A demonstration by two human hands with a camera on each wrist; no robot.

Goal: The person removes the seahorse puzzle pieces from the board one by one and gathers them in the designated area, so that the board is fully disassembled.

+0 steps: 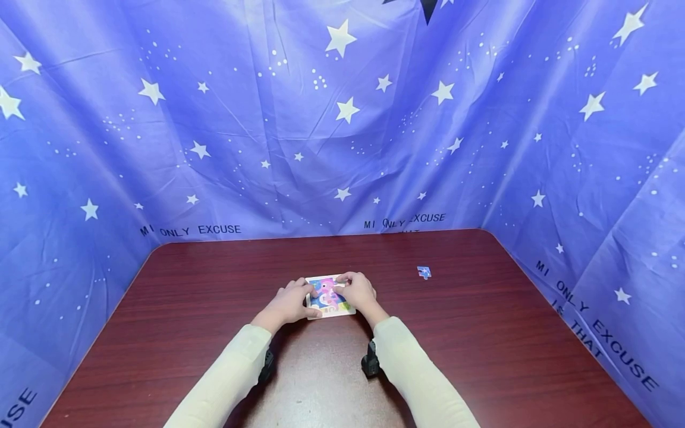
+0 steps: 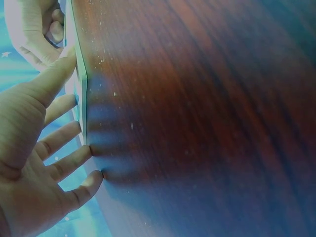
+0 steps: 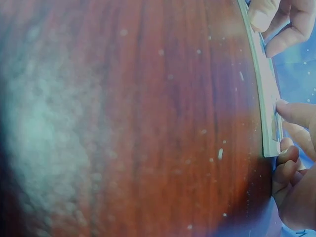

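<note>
Pale sleeves (image 1: pixel 219 380) are extended toward a puzzle board (image 1: pixel 327 292), placed at twelve o'clock on the desk (image 1: pixel 187 309). Presumably against sliding, it is touched at nine by spread fingers of the left hand (image 1: pixel 289 302) and gripped at three by curled fingers of the right hand (image 1: pixel 361 293). A loose piece (image 1: pixel 424 272) is set toward two.

Two hands (image 2: pixel 30 163) at thin board (image 2: pixel 83 108)
</note>
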